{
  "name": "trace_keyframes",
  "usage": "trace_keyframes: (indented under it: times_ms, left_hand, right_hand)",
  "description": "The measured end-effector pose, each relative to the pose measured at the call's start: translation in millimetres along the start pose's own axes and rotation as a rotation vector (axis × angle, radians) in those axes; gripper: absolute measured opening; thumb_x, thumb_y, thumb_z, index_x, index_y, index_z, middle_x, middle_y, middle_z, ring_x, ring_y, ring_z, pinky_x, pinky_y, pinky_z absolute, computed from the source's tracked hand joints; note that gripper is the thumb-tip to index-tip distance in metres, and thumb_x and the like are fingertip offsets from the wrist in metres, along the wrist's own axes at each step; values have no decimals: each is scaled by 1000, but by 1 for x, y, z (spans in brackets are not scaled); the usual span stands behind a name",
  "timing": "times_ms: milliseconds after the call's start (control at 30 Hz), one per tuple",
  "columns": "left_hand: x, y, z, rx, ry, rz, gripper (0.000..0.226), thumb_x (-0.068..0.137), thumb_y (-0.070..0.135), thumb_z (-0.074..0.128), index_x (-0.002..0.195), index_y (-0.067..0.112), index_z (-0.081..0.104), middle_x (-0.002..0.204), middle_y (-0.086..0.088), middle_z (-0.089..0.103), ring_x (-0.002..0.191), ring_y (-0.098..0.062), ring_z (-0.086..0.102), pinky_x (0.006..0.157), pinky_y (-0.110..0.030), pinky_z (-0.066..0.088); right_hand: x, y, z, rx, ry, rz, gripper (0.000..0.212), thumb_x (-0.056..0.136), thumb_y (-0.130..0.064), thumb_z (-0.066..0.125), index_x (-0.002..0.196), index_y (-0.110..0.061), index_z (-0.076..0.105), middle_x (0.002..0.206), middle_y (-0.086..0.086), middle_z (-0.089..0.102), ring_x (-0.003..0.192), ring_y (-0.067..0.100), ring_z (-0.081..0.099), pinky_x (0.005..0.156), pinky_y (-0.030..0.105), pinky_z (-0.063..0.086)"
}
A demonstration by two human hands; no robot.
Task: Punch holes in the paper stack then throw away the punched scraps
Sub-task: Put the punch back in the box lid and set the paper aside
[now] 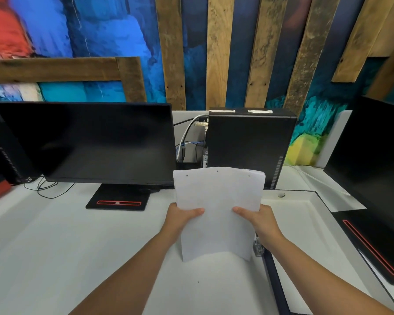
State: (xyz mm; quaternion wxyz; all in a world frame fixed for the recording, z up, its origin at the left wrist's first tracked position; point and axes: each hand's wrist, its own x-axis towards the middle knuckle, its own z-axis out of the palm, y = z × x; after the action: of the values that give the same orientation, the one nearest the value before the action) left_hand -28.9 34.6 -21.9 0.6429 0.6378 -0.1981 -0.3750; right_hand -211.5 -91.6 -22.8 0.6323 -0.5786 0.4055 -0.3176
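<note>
So, no readable writing or brand anywhere I can make out, just two strips of white tape on top of the computer tower (250, 142), and they look blank to me.

Closest to me, both hands are closed on the paper stack (217, 212), lifted off the white desk (55, 246) and tilted up toward me. My left hand (180, 218) has the left edge, thumb lying flat across the front sheet, the rest of the fingers tucked behind where I can't see them. My right hand (259, 218) does the same on the right edge, thumb on front, fingers hidden behind.

The stack itself is plain white, bowed a bit, with the sheets fanned slightly at the top right corner. Along the top edge there are a few small punched holes. Just beside my right wrist, a bit of a metal thing (258, 246) pokes out from behind the paper; can't tell what it is.

Further back, a dark monitor (87, 142) sits to the left on its stand, the tower stands right behind the paper, and another monitor (373, 160) is off to the right.
</note>
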Motion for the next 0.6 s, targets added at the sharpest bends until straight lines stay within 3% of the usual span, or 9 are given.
trace_keyframes:
  times_ms: [100, 333, 600]
  left_hand:
    - [-2, -11, -1, 30, 14, -49, 30, 65, 0, 83, 91, 6, 71, 91, -10, 73, 78, -23, 70, 75, -32, 57]
    - [10, 2, -4, 57, -34, -29, 25, 69, 0, 80, 88, 11, 68, 91, -8, 71, 77, -20, 68, 73, -28, 57]
    - [21, 9, 2, 43, -62, -52, 35, 70, 1, 79, 104, 4, 69, 98, -11, 72, 89, -28, 70, 78, -33, 56]
  right_hand:
    - [-3, 14, 2, -48, 27, 62, 38, 65, -12, 84, 99, -5, 70, 99, 10, 73, 88, 26, 70, 79, 37, 55]
    - [-3, -9, 10, -89, 35, 62, 29, 69, -11, 80, 96, -7, 70, 94, 8, 73, 84, 25, 70, 78, 37, 56]
    - [3, -18, 10, -155, 104, 54, 24, 71, -12, 64, 95, -14, 65, 99, 9, 71, 85, 26, 66, 74, 34, 53]
